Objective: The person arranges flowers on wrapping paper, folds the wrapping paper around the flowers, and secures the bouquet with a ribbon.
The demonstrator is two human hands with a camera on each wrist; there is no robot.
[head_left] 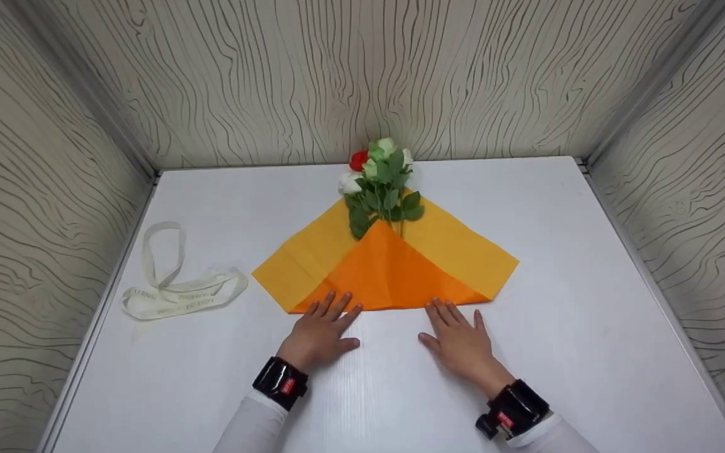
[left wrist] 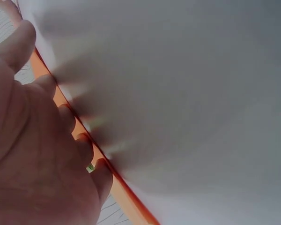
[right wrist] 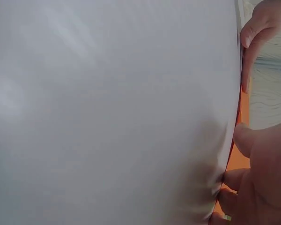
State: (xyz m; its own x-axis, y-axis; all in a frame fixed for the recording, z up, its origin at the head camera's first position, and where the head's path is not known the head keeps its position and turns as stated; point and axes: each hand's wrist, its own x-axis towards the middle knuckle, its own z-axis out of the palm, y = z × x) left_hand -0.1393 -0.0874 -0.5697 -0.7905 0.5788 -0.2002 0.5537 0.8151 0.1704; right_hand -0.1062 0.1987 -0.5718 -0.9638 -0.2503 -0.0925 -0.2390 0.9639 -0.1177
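Orange wrapping paper [head_left: 394, 270] lies on the white table, its bottom part folded up into a triangle over its yellow-orange side [head_left: 457, 245]. Artificial roses [head_left: 384, 167], red, white and pale green with leafy stems, rest on the paper, and the fold covers their lower stems. My left hand [head_left: 320, 330] lies flat with spread fingers, the fingertips touching the folded edge left of centre. On the right, my other hand [head_left: 460, 343] touches the same edge with straight fingers. Both wrist views show fingertips along this orange edge.
A loosely looped cream ribbon [head_left: 177, 296] with printed lettering lies left of the paper. The white table [head_left: 589, 314] is bordered by wood-grain patterned panels [head_left: 262, 82] at the back and both sides. Black camera bands [head_left: 281, 380] sit on both wrists.
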